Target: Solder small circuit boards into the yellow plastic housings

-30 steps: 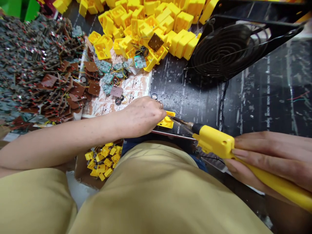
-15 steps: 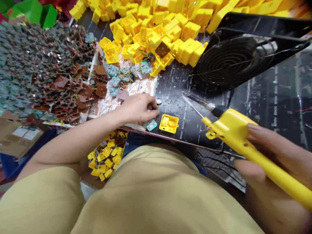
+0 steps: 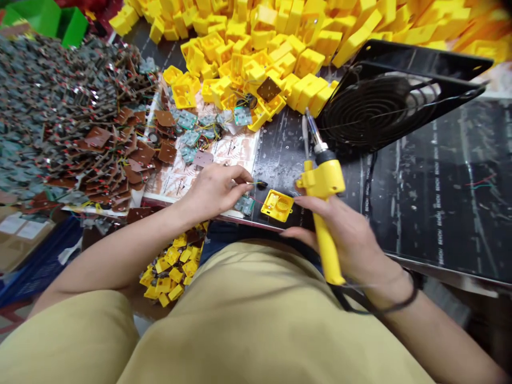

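My left hand (image 3: 224, 186) pinches thin yellowish wires (image 3: 255, 183) that lead to a small round black part (image 3: 262, 185). Below its fingertips a green circuit board (image 3: 245, 205) lies at the table's front edge. An open yellow case (image 3: 277, 206) lies just right of the board, and a thin red wire runs between the two. My right hand (image 3: 340, 229) is wrapped round a yellow soldering gun (image 3: 326, 213), whose metal tip points away from me, beyond the case. The thumb and a finger of that hand are close to the case's right side.
A black fan (image 3: 372, 106) stands at the back right. Yellow cases (image 3: 240, 53) are heaped along the back, and circuit boards (image 3: 72, 117) on the left. Below the table edge is another heap of yellow parts (image 3: 172, 269). A cable hangs by my right wrist.
My right hand has moved left with the soldering gun, which now points away from me. The round part has tipped over beside my left fingers, and the yellow case has turned slightly.
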Demonstrator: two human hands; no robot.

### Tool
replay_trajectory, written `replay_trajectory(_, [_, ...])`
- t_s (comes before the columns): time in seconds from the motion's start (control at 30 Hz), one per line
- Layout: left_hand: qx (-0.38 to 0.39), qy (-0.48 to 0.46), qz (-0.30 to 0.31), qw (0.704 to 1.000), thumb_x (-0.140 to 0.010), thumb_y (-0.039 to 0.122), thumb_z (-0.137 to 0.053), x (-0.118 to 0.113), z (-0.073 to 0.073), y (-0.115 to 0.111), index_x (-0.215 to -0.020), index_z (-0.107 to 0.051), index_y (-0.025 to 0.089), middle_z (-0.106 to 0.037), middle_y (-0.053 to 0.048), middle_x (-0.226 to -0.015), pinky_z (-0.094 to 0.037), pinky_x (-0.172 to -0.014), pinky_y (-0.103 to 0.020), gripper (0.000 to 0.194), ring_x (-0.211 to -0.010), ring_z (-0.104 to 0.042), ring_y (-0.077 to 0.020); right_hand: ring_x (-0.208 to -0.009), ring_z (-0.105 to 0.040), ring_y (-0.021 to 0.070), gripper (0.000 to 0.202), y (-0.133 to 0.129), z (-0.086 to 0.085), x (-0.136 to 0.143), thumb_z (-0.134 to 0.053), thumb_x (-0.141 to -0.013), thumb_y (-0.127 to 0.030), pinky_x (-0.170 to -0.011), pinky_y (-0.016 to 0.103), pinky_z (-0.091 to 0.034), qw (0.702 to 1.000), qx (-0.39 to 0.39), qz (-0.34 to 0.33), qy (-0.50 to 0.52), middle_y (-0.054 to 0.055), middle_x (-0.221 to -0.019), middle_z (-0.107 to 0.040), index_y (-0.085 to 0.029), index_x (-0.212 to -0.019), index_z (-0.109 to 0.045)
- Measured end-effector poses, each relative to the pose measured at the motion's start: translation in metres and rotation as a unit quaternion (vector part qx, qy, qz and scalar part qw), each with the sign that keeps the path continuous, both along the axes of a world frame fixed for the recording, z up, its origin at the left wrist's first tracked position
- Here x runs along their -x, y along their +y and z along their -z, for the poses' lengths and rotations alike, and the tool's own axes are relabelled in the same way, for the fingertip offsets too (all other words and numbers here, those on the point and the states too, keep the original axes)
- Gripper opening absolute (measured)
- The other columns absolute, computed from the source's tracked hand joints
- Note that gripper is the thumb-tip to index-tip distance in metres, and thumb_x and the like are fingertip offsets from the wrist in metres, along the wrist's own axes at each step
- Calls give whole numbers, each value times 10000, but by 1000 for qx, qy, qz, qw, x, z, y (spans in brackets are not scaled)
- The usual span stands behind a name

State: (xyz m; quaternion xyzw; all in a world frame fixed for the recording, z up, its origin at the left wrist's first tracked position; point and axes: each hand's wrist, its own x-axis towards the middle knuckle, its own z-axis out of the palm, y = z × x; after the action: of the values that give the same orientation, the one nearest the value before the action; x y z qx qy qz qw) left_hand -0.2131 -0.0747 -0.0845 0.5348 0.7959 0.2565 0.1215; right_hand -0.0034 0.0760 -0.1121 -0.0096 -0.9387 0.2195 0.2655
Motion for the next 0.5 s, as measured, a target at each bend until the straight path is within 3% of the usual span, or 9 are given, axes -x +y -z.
replay_trajectory(0.1, [-28,64,24,997,-845,235,-596,-3,2,-5,-863,-729,169,-746,-26,-789,-454,-723,-273,149,-729,-661,-159,-886,-669,210,390,-8,13,16,-667,-879,-348,-786,334,-573,1000,11,-15,0,91,-1011,-666,-183,-1196,-512])
replay_trajectory(0.23, [-37,40,72,996,-847,219,-602,-3,2,-3,-835,-710,164,-740,-15,-792,-458,-698,-246,122,-715,-666,-138,-909,-668,211,434,-10,20,27,-665,-882,-276,-759,319,-568,1000,19,-9,-8,119,-1108,-649,-171,-1261,-482])
replay_trajectory(0.37, [-25,-9,89,996,-828,191,-615,-3,-1,5,-839,-698,157,-732,4,-750,-456,-676,-217,90,-680,-663,-112,-901,-679,197,449,-5,2,23,-742,-816,-303,-838,304,-552,998,19,-8,54,86,-1038,-688,-183,-1198,-540])
replay_trajectory(0.5, [3,30,114,993,-834,209,-599,-1,-2,12,-829,-712,165,-745,-12,-783,-465,-726,-253,121,-745,-688,-147,-616,-627,114,209,6,-26,-12,-636,-899,-363,-677,225,-527,996,12,39,75,-39,-693,-659,-275,-1087,-612])
